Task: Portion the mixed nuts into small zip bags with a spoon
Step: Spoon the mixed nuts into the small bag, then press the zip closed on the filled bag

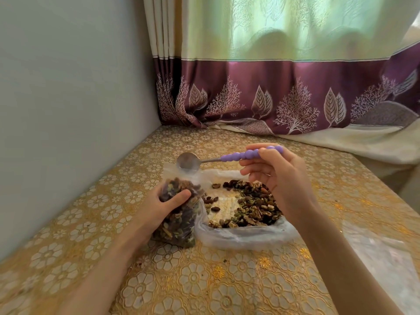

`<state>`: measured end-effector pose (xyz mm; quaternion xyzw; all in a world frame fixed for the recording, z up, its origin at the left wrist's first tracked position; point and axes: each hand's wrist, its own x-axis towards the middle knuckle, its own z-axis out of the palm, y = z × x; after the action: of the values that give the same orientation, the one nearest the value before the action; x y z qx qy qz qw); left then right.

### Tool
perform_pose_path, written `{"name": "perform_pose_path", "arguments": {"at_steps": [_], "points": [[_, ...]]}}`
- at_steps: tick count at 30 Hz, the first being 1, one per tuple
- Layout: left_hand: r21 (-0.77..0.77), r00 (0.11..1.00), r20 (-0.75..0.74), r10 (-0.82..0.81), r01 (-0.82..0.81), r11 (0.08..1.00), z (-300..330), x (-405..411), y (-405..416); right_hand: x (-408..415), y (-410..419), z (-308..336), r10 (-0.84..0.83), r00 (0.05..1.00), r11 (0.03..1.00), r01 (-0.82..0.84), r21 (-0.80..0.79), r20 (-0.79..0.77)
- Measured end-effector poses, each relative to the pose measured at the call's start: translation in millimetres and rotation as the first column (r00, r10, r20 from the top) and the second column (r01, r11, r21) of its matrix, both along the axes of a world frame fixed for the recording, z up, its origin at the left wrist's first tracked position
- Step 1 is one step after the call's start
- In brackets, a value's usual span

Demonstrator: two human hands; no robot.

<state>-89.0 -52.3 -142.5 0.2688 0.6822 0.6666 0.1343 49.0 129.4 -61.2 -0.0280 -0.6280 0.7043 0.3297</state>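
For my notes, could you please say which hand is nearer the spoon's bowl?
Left. The left hand grips the filled bag just below the spoon bowl; the right hand holds the handle's far end.

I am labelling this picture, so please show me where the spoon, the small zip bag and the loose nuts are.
spoon (188,163): head view, on its metal bowl.
small zip bag (176,220): head view, on its filled side.
loose nuts (254,209): head view, middle of the pile.

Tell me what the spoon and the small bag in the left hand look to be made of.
Spoon: the bowl looks like dull grey metal with a soft sheen; the handle looks like matte lilac plastic or silicone, moulded in beads. Small bag: thin clear plastic film, since the nuts show through and it creases under the left hand.
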Motion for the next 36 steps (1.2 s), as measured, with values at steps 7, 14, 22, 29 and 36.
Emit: {"name": "perform_pose_path", "arguments": {"at_steps": [7, 14, 22, 29, 36], "points": [[0.011, 1.000, -0.002, -0.009, 0.009, 1.000, 6.7, 0.9, -3.2, 6.4, 16.9, 2.0, -0.116, 0.992, 0.975, 0.104, -0.195, -0.050], [0.062, 0.999, -0.031, 0.032, -0.030, 0.998, 25.2, 6.1, -6.4, 29.9, 32.8, -25.8, -0.233, 0.937, 0.953, 0.273, -0.130, 0.260], [0.018, 0.993, -0.106, 0.042, -0.040, 0.999, 39.6, 30.6, -6.0, 48.9, 32.8, -56.7, -0.347, 0.835, 0.938, 0.312, 0.153, 0.427], [-0.043, 0.993, -0.026, -0.116, 0.115, 0.992, 18.1, 63.2, -14.2, 52.7, 6.3, -60.9, -0.391, 0.903, 0.892, 0.324, 0.316, 0.177], [-0.177, 0.988, -0.061, -0.145, 0.133, 0.975, 23.7, 73.5, -15.6, 53.0, -21.1, -75.2, -0.099, 0.951, 0.884, -0.051, 0.464, 0.292]]}}
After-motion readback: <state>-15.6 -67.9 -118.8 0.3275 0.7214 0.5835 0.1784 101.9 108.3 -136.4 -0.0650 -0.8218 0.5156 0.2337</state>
